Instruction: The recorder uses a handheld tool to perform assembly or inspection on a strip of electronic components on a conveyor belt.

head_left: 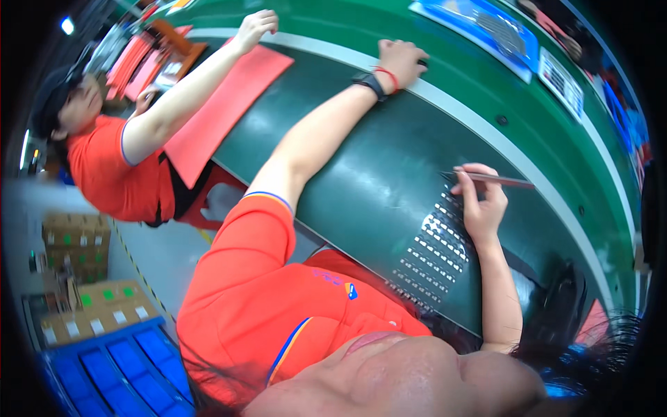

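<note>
My left hand (401, 61), with a dark watch and a red cord at the wrist, reaches far over the green conveyor's pale edge. Its fingers are curled down, with a small dark piece (422, 63) at the fingertips; its kind is too small to tell. My right hand (484, 205) grips a pair of thin, reddish-brown tweezers (511, 182), their pointed end toward the left. Below that hand, rows of small black-and-white parts (431, 257) lie in a slanted grid on the dark green worktop (347, 181). The right hand is at the grid's far end.
A blue tray (479, 31) of small parts and a white-framed panel (561, 83) lie on the green conveyor (451, 90). At left, a co-worker in red (118, 167) reaches over a pink sheet (229, 111). Cartons (97, 309) and blue crates (125, 372) stand on the floor.
</note>
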Demonstrator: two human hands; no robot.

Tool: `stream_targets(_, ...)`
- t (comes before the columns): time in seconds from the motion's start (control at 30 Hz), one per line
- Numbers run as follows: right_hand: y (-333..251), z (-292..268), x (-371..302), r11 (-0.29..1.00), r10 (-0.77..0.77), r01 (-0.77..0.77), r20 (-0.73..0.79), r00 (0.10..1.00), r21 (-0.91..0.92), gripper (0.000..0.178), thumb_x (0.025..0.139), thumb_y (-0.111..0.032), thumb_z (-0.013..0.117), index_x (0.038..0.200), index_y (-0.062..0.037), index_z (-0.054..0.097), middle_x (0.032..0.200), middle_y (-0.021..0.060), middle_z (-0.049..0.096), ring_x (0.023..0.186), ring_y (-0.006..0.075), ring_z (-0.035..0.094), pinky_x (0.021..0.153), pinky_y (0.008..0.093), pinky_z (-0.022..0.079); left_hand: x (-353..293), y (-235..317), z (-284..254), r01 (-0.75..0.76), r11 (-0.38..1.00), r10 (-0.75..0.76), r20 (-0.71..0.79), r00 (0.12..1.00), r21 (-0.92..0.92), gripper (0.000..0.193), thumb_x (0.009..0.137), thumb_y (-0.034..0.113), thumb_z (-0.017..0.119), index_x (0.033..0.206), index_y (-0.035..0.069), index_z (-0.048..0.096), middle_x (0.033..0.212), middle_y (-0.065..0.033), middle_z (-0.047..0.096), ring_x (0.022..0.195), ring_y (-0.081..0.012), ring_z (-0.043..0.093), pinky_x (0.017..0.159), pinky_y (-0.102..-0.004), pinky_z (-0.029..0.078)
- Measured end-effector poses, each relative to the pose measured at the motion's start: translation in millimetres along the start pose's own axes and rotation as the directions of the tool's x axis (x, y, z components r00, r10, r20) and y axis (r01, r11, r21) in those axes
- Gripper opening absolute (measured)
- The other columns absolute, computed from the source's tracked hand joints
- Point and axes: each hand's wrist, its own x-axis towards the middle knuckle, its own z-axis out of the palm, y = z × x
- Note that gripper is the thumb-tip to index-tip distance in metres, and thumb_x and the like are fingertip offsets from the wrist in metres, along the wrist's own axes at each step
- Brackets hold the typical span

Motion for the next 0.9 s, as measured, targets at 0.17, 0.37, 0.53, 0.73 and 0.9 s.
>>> stream_targets(0.17, -0.1, -7.5, 0.2, 0.996, 0.064, -0.062, -0.029, 0.998, 0.070, 0.015, 0.090, -0.004, 0.058, 0.105, 0.0012, 0.056, 0.093, 0.0106, 0.066, 0.069, 0.0112, 0.062, 0.065, 0.0225, 0.051, -19.3, 32.2, -27.2, -0.051, 0.966, 0.045, -0.032, 0.998, -0.253, 0.025, 0.077, 0.035, 0.062, 0.094, 0.020, 0.072, 0.088, -0.0077, 0.065, 0.094, -0.0277, 0.058, 0.087, -0.0468, 0.034)
stream_targets(0.37, -5.8, -42.4, -5.8, 0.928, 0.308, -0.296, -0.017, 0.951, 0.227, 0.020, 0.094, -0.013, 0.056, 0.109, 0.0003, 0.054, 0.093, 0.0126, 0.067, 0.070, 0.0121, 0.062, 0.066, 0.0222, 0.049, -89.7, 80.0, -71.9, -0.319, 0.770, 0.382, -0.001, 0.924, -0.553, 0.027, 0.073, 0.041, 0.070, 0.080, 0.016, 0.069, 0.078, -0.0055, 0.061, 0.083, -0.0225, 0.059, 0.083, -0.0406, 0.036)
stream_targets(0.53, 1.2, -76.1, -34.2, 0.849, 0.473, -0.425, -0.093, 0.876, 0.313, 0.026, 0.092, -0.013, 0.058, 0.112, 0.0025, 0.051, 0.093, 0.0137, 0.066, 0.072, 0.0130, 0.063, 0.065, 0.0225, 0.049, -103.7, 94.9, -88.6, -0.401, 0.780, 0.453, -0.008, 0.891, -0.481, 0.041, 0.071, 0.049, 0.072, 0.088, 0.012, 0.064, 0.085, -0.0049, 0.057, 0.087, -0.0228, 0.057, 0.085, -0.0397, 0.038)
stream_targets(0.73, 3.1, -74.5, -28.1, 0.869, 0.457, -0.410, -0.130, 0.880, 0.275, 0.029, 0.088, -0.007, 0.062, 0.112, 0.0056, 0.050, 0.098, 0.0169, 0.064, 0.087, 0.0200, 0.064, 0.074, 0.0263, 0.052, -107.1, 106.9, -92.1, -0.473, 0.659, 0.567, -0.027, 0.823, -0.584, 0.056, 0.073, 0.050, 0.069, 0.110, 0.009, 0.060, 0.115, -0.0105, 0.055, 0.111, -0.0274, 0.050, 0.094, -0.0424, 0.035)
stream_targets(0.9, 18.8, -80.8, -29.1, 0.868, 0.432, -0.393, -0.071, 0.899, 0.304, 0.026, 0.088, -0.008, 0.062, 0.109, 0.0024, 0.051, 0.095, 0.0146, 0.065, 0.080, 0.0178, 0.066, 0.072, 0.0253, 0.052, -111.5, 146.9, -94.8, -0.508, 0.544, 0.714, 0.051, 0.698, -0.668, 0.060, 0.074, 0.043, 0.071, 0.124, 0.013, 0.055, 0.134, -0.0150, 0.046, 0.124, -0.0315, 0.044, 0.103, -0.0467, 0.031)
